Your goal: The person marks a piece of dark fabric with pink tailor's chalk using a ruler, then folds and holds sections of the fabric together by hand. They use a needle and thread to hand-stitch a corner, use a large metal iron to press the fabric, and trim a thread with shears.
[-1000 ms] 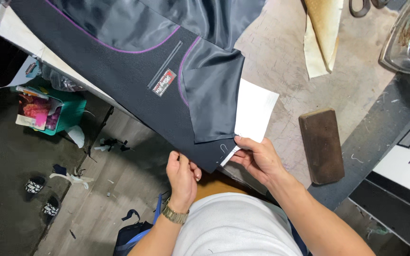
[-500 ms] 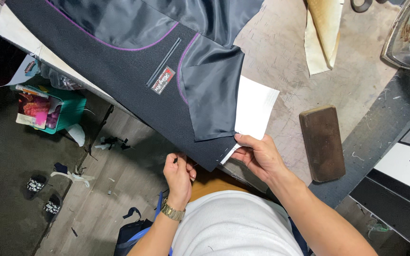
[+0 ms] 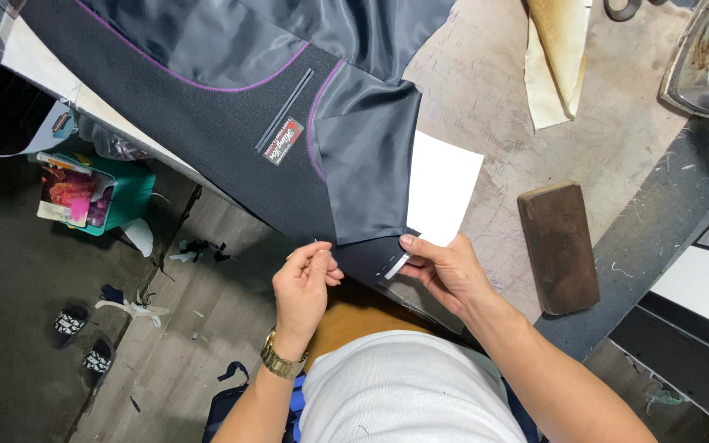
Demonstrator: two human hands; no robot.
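Note:
A dark suit jacket (image 3: 231,139) lies inside-out on the worktable, showing shiny grey lining, purple piping and a small red label. My left hand (image 3: 305,283), with a gold watch at the wrist, pinches the jacket's lower corner edge with fingertips together. My right hand (image 3: 445,267) holds the same hem a little to the right, thumb pressed on the dark cloth beside a short white strip. A white square of paper or interfacing (image 3: 445,184) sticks out from under the lining just above my right hand.
A brown wooden block (image 3: 560,246) lies right of my right hand. A clothes iron (image 3: 707,57) stands at the top right, cream cloth pieces (image 3: 555,61) beside it. A teal box (image 3: 100,193) and sandals (image 3: 84,336) are on the floor at left.
My left hand has shifted slightly up and closed its fingertips on the jacket corner. My right hand stays at the hem by the white piece.

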